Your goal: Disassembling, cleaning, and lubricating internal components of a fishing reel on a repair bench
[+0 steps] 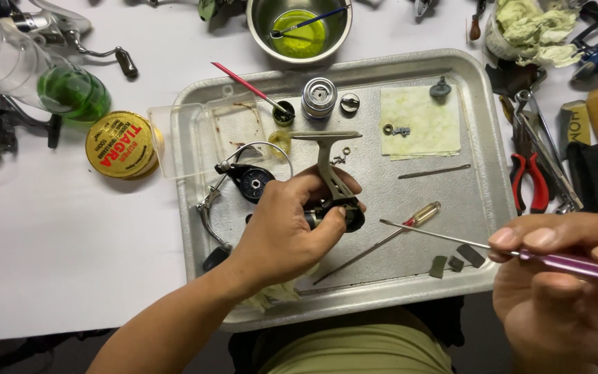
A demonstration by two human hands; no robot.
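Far left of the hands: clear bottle of green liquid (pixel 70 90), then a round yellow spool with a red label (pixel 113 145) flat on the white counter (pixel 50 242). Left hand (pixel 282 228) wrapped tight round a grey reel body (pixel 333 190) over the metal tray (pixel 482 173). Up beyond it, steel bowl of yellow-green fluid (pixel 299 28). Pale stained cloth square (pixel 420 121) between both hands, further back. Right hand (pixel 562 277) pinching a purple-handled pick (pixel 576 265), tip aimed left. Red pliers (pixel 529 181) just above.
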